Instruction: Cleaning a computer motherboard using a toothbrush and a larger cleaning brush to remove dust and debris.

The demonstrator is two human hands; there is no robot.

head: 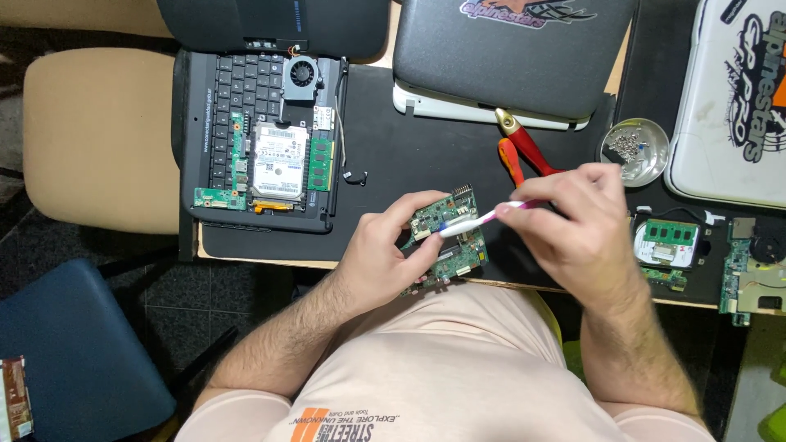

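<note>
While I sit at a black work mat (426, 147) strewn with laptop parts, an opened laptop base (258, 131) lies well to my left, its keyboard, drive and fan exposed, and two closed laptops (516, 49) rest at the far edge. Nearer, red-handled pliers (524, 151) and a small metal dish of screws (634, 151) sit just beyond my right hand. My left hand (372, 258) is clamped on a green circuit board (446, 237), thumb on its top face and fingers curled beneath, holding it above the table's near edge, just in front of my chest. My right hand (577, 225) is closed around a slim white toothbrush (475, 221) with a pink handle. Its long axis runs from my right fingers leftward and slightly down, so its head lies on the board just beside my left thumb. The board sits left of my right hand, and the left is the nearer hand.
</note>
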